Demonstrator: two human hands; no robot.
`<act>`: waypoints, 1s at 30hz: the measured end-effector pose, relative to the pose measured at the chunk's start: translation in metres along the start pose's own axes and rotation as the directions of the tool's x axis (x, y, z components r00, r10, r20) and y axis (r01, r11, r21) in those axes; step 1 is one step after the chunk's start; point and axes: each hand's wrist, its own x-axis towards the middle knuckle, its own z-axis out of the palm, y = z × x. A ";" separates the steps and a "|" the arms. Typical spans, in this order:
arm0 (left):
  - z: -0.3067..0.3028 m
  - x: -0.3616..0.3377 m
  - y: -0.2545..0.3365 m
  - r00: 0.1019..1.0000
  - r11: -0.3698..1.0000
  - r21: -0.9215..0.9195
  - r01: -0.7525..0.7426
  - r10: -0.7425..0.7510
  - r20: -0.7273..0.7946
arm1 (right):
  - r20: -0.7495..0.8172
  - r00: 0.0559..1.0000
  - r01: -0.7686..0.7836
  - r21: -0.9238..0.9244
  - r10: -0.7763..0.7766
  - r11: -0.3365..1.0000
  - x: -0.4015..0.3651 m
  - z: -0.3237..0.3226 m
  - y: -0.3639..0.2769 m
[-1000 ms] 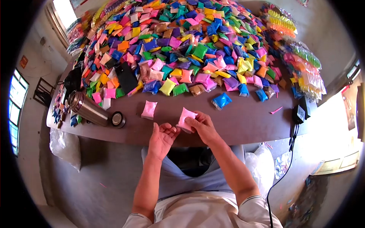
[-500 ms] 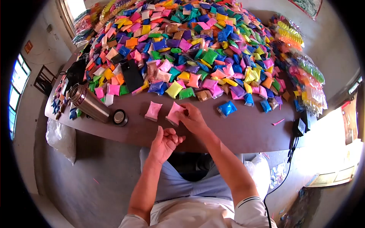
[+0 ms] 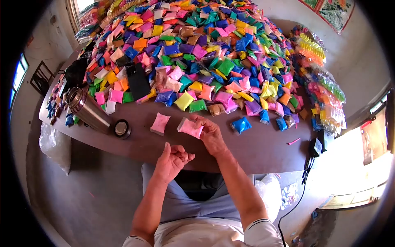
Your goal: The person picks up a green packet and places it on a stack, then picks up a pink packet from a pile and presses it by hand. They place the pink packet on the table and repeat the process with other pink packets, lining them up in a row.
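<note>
A pink packet (image 3: 189, 128) is pinched between the thumb and fingers of my right hand (image 3: 212, 136), above the brown table (image 3: 140, 142). Another pink packet (image 3: 160, 124) lies on the table to its left. My left hand (image 3: 170, 163) is near the table's front edge, below the two packets, palm up with thumb raised and fingers loosely curled; nothing shows in it. A blue packet (image 3: 241, 125) lies to the right of my right hand.
A large heap of colourful packets (image 3: 197, 53) covers the table's back. A black phone (image 3: 138, 81) leans on it. An open steel flask (image 3: 88, 110) and its lid (image 3: 121, 128) are at the left. Bagged strips (image 3: 314, 49) and a black adapter (image 3: 316, 147) are at the right.
The packet in my right hand has turned from upright to more sideways. The whole view has shifted slightly, and my left hand keeps nearly the same pose.
</note>
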 end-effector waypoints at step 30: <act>0.005 -0.003 0.002 1.000 1.000 0.016 0.019 -0.019 -0.016 | 0.214 0.960 0.273 -0.860 -0.181 0.431 0.032 0.020 -0.014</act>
